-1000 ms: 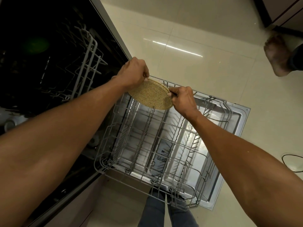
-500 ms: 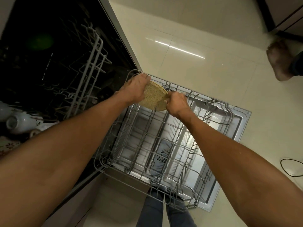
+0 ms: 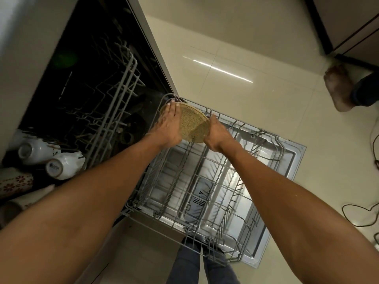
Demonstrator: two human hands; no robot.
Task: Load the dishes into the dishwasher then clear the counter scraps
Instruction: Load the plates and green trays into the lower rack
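Change: over the last second the speckled plate (image 3: 191, 125) had come down from above the lower rack (image 3: 205, 181) to its far corner, near the dishwasher opening, and had tipped from nearly flat toward standing on edge.
Meaning for the task: the plate looked close to being seated between the tines, though whether its lower edge had already touched the wire could not be told; the loading step seemed almost done for this dish, with the scraps part not yet begun.
Left hand (image 3: 169, 128): its grip lay flat, fingers straight along the plate's near face, steadying rather than clasping.
Right hand (image 3: 216, 133): it held the plate's right rim; the fingers were hidden behind the plate, so how tightly they pinched could not be told.
Plate's place: at the rack's far-left corner, between both hands, beside the rack's curved end wire.
Lower rack: pulled out over the open dishwasher door (image 3: 287, 160), otherwise bare of dishes where visible.
Upper rack (image 3: 114, 111): drawn partly out to the left, above and just beside the left forearm, its edge a likely snag.
Cups (image 3: 51, 158): white ones lay on their sides at the far left, well apart from the plate.
Floor: a cable (image 3: 361, 214) curled at the right, and another person's bare foot (image 3: 338, 87) stood farther off.
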